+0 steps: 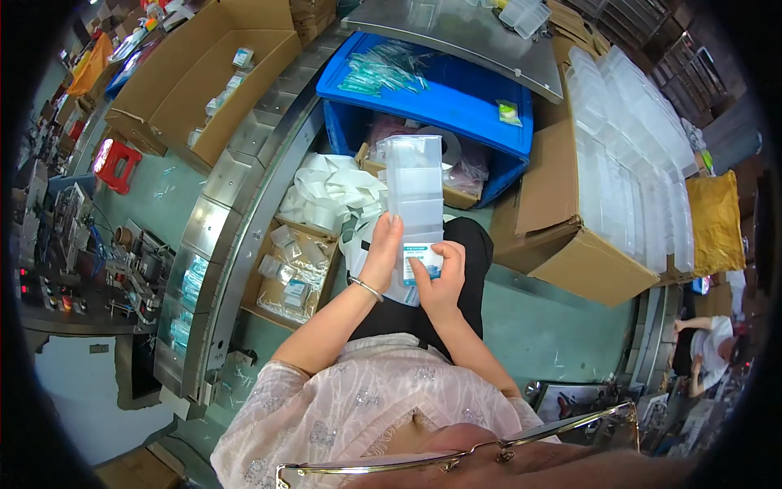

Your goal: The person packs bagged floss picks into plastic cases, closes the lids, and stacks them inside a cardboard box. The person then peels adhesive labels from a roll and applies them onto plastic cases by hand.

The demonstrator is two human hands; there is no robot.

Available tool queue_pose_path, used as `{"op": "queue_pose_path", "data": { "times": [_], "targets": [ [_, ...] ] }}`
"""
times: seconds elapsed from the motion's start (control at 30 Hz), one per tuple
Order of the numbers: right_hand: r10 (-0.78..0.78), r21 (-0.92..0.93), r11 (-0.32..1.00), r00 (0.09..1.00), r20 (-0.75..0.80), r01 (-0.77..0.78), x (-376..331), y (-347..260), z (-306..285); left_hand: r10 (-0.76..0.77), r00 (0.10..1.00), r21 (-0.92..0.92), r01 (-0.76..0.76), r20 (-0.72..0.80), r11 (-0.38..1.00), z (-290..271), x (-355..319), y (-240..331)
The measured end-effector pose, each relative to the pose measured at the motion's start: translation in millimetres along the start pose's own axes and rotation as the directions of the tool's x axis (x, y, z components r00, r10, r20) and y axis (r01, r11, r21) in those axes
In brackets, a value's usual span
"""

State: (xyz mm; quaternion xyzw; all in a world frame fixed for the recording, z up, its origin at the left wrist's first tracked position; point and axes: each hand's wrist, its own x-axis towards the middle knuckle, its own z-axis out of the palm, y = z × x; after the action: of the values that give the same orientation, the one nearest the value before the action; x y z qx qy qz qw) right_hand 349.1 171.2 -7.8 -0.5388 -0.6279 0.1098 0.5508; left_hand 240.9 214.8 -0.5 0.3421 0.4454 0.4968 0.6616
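A long clear plastic case (416, 175), divided crosswise into several sections, stands out in front of my lap, its far end near the blue bin. My left hand (381, 254) lies along its left side, fingers together and pressed against it. My right hand (442, 281) grips the near part from the right, fingers curled at the edge and thumb on a white and teal label (417, 251). Whether the label is stuck down cannot be seen. The undersides of the case and of both hands are hidden.
A blue bin (464, 77) with teal slim pieces on top stands ahead. At right, a carton (542, 196) holds stacked clear cases (627, 155). White strip material (330, 191) and a small carton (259, 306) lie left, beside a metal conveyor edge (236, 220). Another person (707, 350) is far right.
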Motion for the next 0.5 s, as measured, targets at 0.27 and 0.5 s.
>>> {"op": "queue_pose_path", "data": {
  "times": [0.27, 0.5],
  "targets": [
    [-0.035, -0.013, 0.999, 0.999, -0.005, 0.035, 5.0, 0.9, 2.4, 0.044, 0.999, -0.032, -0.043, 0.018, 0.999, -2.5, 6.6, -4.1],
    [-0.053, -0.08, 0.995, 0.999, -0.004, 0.052, 2.5, -0.2, 0.5, 0.131, 0.991, -0.029, -0.13, 0.033, 0.991, -4.8, 8.1, -17.7]
  ]
}}
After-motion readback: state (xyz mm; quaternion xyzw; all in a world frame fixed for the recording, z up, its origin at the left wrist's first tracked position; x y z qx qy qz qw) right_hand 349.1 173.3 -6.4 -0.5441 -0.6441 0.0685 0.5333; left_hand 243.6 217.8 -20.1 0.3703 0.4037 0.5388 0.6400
